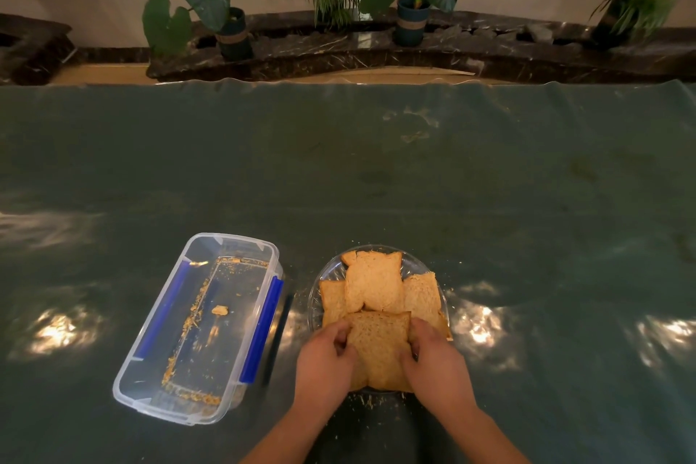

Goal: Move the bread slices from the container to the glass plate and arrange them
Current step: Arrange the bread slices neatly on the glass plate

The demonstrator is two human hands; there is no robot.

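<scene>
Both hands, left (324, 362) and right (437, 363), fingers pinched on bread slice (378, 348) at glass plate (412, 264) 6 o'clock; container (205, 328) holds crumbs.

Both hands, left hand (324, 360) and right hand (437, 360), grip the nearest bread slice (378, 347), apparently resting on the glass plate (414, 266).

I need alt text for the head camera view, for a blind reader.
Two bare hands, left hand and right hand, hold a brown bread slice over a round glass plate of slices; an empty clear plastic container holds crumbs.
</scene>
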